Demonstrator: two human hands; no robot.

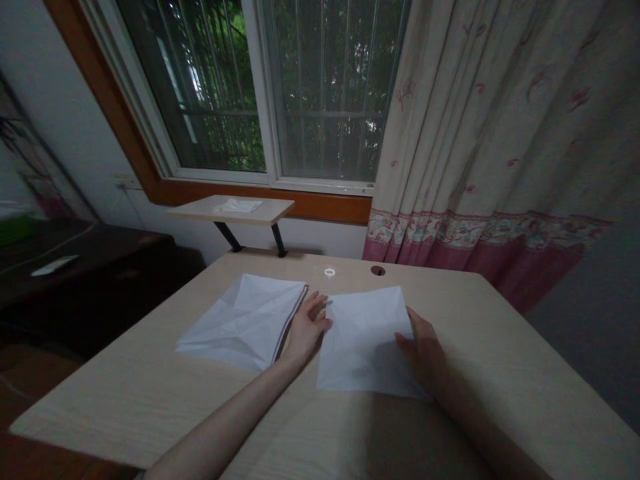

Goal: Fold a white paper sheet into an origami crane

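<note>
A square white sheet, thin and smooth like a paper napkin, lies in front of me on the desk. I cannot tell whether it is paper or cloth. At its left edge, the thumb and fingers of my left hand are closed on the border. My right hand grips the opposite edge, thumb on top and the other fingers mostly behind it. Just left of my left hand is a stack of creased white sheets, its layers showing along the sides.
The wooden desk carries a small raised shelf at the back left, with a crumpled white piece on it. A cable hole is near the back edge. Behind are a window and a floral curtain. A dark cabinet stands left.
</note>
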